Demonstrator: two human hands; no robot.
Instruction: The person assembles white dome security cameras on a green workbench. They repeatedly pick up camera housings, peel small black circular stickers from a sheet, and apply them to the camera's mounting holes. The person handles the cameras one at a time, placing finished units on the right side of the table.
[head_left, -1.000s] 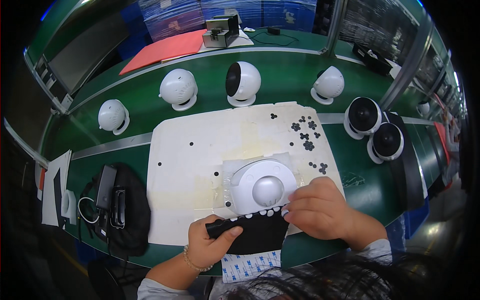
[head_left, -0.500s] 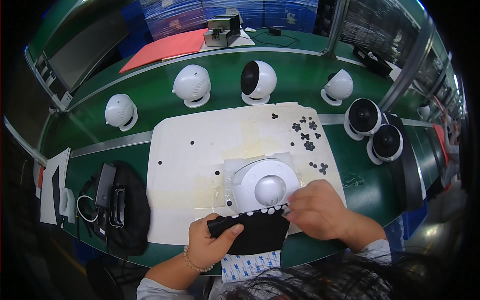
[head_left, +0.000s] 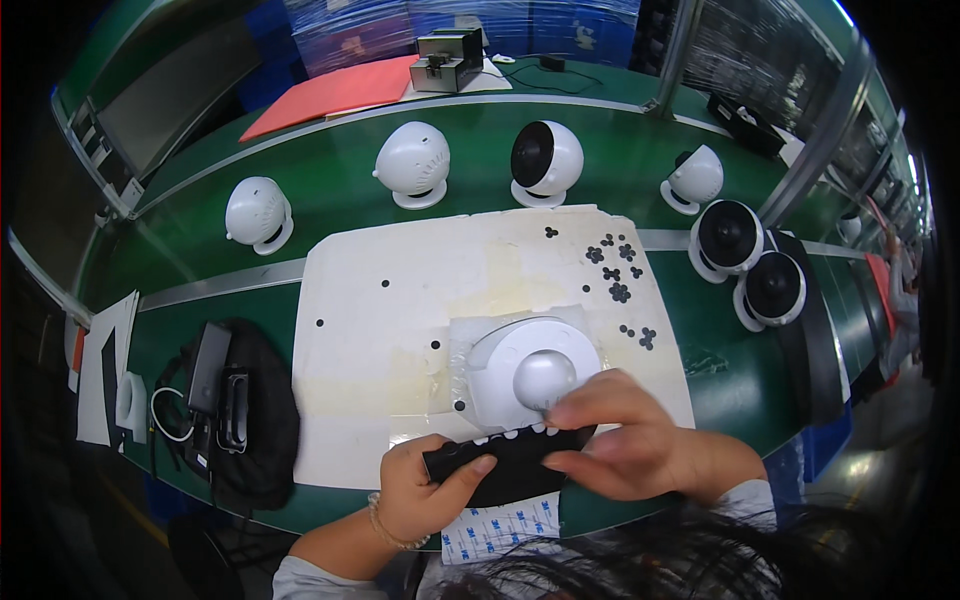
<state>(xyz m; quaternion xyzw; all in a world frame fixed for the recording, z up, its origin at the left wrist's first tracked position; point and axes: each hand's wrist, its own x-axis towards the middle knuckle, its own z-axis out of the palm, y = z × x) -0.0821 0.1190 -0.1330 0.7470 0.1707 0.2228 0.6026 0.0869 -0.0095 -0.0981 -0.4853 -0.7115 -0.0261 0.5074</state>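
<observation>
My left hand (head_left: pixel 420 490) grips one end of a dark, limp sheet of round adhesive pads (head_left: pixel 510 485), its thumb pressed on the near face. White dots run along the sheet's curled upper edge, and a blue-printed white backing sheet (head_left: pixel 500 530) hangs below. At the sheet's other end, my right hand (head_left: pixel 625 435) closes thumb and index finger over the edge; whether a single pad is between the fingertips is hidden. Just beyond both hands, a white rounded device (head_left: pixel 545 340) with a ring base and domed centre lies on a clear bubble-wrap pad (head_left: pixel 460 335).
A cream cardboard mat (head_left: pixel 365 400) bears scattered small black pads (head_left: pixel 620 293). White ball-shaped cameras (head_left: pixel 413 160) line the green strip behind, and two black-faced ones (head_left: pixel 776 288) stand at right. A black bag (head_left: pixel 265 440) with a dark device lies at left.
My right hand has shifted left along the sheet's edge, thumb now low on its face. The white cameras on the far green strip have moved right.
</observation>
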